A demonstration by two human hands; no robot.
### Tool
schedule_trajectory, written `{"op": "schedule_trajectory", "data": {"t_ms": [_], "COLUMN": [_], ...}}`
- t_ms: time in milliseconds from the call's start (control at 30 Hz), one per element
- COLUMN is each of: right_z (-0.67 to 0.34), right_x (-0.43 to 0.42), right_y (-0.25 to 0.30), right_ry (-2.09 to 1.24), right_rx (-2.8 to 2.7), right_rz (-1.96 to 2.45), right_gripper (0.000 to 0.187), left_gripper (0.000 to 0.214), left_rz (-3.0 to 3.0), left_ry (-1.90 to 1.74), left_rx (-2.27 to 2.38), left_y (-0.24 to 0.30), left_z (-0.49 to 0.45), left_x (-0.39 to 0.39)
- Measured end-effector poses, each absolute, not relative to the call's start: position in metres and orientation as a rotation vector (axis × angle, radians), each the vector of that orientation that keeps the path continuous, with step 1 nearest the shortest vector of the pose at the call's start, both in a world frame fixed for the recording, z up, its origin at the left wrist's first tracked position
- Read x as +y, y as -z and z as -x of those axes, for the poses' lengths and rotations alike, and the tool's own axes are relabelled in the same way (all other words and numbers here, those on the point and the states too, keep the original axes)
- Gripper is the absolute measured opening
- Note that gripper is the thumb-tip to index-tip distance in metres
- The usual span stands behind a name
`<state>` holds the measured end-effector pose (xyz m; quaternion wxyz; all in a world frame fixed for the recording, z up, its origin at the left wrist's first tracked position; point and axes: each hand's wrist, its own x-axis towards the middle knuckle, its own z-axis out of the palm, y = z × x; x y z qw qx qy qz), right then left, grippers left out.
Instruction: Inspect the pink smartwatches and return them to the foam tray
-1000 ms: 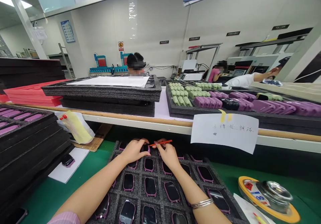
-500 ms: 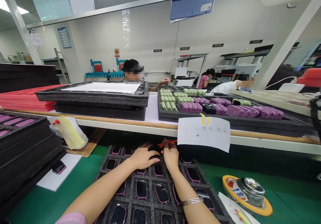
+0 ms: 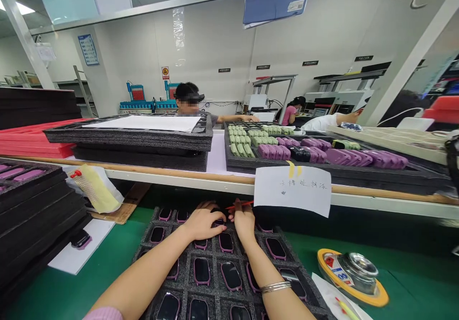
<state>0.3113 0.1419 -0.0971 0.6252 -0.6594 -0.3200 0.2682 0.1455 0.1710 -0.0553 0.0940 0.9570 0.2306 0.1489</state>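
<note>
At the far end of a black foam tray, my left hand has its thumb and fingers around a dark watch case, partly hidden by the hand. Just to its right, my right hand pinches a thin red stick, perhaps a pen. The stick's left end points at the watch case; whether they touch I cannot tell. Below both hands, purple-framed watch cases with dark screens, such as one watch case, sit singly in the tray's compartments.
A white shelf edge with a hanging note runs just beyond my hands. Right lies a yellow-rimmed metal and glass container. Left are stacked black trays and a watch on white paper. A co-worker sits opposite.
My left thumb and fingers have shifted slightly, and more of the watch case shows between them. The right hand is nearly still. The co-worker's arm opposite has stretched out over the shelf.
</note>
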Motion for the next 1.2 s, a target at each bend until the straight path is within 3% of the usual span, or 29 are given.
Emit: {"op": "schedule_trajectory", "data": {"t_ms": [700, 900, 1200], "right_z": [-0.311, -0.308, -0.304], "right_x": [0.141, 0.139, 0.133], "right_y": [0.096, 0.093, 0.083], "right_ry": [-0.663, -0.66, -0.688], "right_rx": [-0.766, -0.83, -0.949], "right_rz": [1.571, 1.57, 1.608], "right_gripper": [0.028, 0.027, 0.026], "left_gripper": [0.025, 0.037, 0.036], "left_rz": [-2.594, -2.416, -2.298], "left_ry": [-0.568, -0.628, -0.616], "left_rx": [0.682, 0.817, 0.825], "left_y": [0.061, 0.067, 0.066], "left_z": [-0.146, -0.145, -0.145], "left_x": [0.177, 0.18, 0.183]}}
